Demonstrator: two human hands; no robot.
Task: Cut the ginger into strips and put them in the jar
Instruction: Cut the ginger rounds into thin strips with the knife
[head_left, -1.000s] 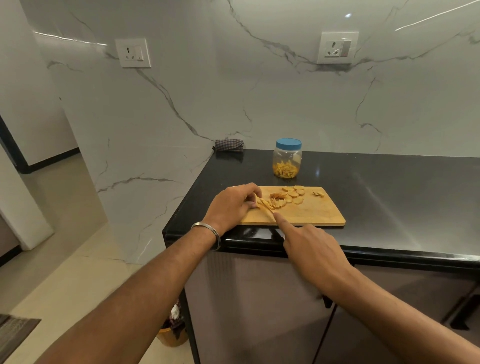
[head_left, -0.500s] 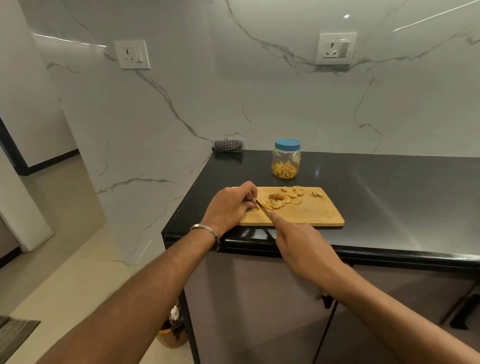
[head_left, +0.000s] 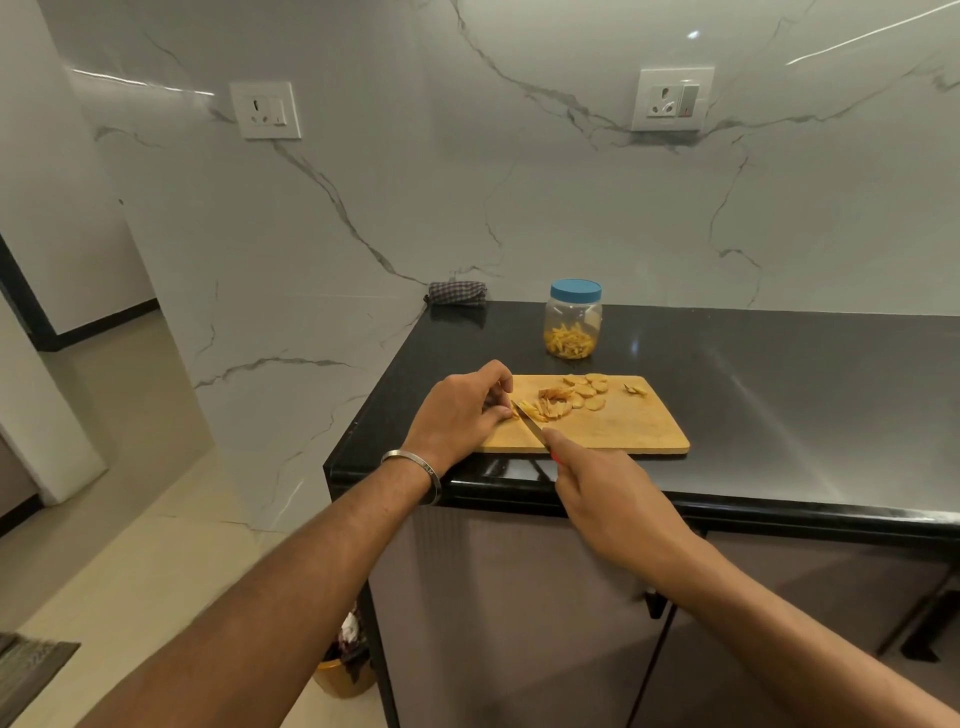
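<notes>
Hands (head_left: 457, 415) (head_left: 613, 493) hold ginger (head_left: 545, 408) and knife (head_left: 530, 423) on board (head_left: 623, 431).

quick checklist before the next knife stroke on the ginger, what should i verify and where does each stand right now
1. Left hand steadying the ginger slices: ok, fingers curled on them at the board's left end.
2. Fingertips tucked away from the edge: cannot tell, the blade sits very close.
3. Right hand gripping the knife: ok, index finger along the spine.
4. Cutting board flat on the counter: ok, though near the front edge.
5. Jar ready for strips: not ok, its blue lid is on.
6. Uncut slices left: ok, several lie mid-board.
</notes>
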